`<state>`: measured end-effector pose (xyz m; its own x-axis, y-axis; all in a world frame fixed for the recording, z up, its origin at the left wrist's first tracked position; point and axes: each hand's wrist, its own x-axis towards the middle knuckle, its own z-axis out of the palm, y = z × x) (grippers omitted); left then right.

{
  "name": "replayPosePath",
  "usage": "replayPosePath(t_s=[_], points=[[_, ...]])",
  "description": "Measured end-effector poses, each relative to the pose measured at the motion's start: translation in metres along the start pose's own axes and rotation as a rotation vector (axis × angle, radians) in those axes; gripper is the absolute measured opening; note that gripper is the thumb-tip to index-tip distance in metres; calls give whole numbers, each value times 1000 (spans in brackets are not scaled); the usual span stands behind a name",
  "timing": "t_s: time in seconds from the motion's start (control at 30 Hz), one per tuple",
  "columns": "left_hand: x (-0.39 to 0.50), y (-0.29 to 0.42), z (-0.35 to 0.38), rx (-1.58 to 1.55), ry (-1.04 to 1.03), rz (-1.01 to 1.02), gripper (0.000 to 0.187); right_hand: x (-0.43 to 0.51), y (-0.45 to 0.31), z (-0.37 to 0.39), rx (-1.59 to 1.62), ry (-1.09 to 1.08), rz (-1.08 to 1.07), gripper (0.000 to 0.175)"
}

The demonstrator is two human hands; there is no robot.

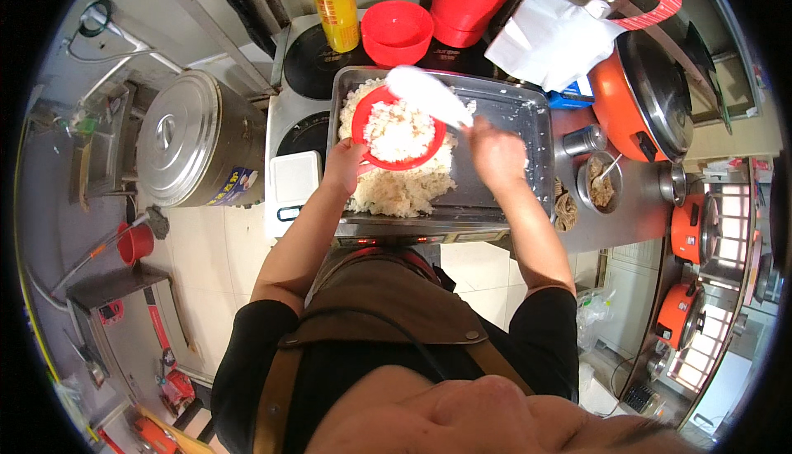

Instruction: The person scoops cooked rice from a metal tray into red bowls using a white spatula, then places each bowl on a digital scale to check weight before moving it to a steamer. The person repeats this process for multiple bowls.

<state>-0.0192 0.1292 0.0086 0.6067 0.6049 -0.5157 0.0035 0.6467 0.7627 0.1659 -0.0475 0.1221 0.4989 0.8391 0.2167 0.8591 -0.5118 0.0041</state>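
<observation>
Before me lies a deep metal tray [537,144] with a heap of cooked rice [402,194] in its left part. My left hand [344,163] grips the rim of a red bowl [437,144], held over the heap. Loose white rice [399,129] fills the bowl. In my right hand [497,152] is the handle of a white rice paddle [427,96], blurred, its broad blade at the bowl's upper right edge. Grains of rice stick to the tray's right part.
A white kitchen scale [296,178] stands left of the tray. Behind are a red bowl stack [397,33] and a yellow film roll [334,5]. To the right sit a metal bowl with a spoon [600,191] and an orange cooker [619,107]. A lidded steel pot [179,138] stands left.
</observation>
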Motion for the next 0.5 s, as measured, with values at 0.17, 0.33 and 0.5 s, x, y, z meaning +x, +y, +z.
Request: replayPosePath(t_s=[0.17,0.33,0.5], points=[[29,28,-75,-125,114,94,16,-32,27,-12,233,202,424,33],[73,63,-149,30,397,162,21,-100,40,25,371,57,608,37],[102,61,-191,77,450,92,23,-138,26,48,394,-13,698,38]])
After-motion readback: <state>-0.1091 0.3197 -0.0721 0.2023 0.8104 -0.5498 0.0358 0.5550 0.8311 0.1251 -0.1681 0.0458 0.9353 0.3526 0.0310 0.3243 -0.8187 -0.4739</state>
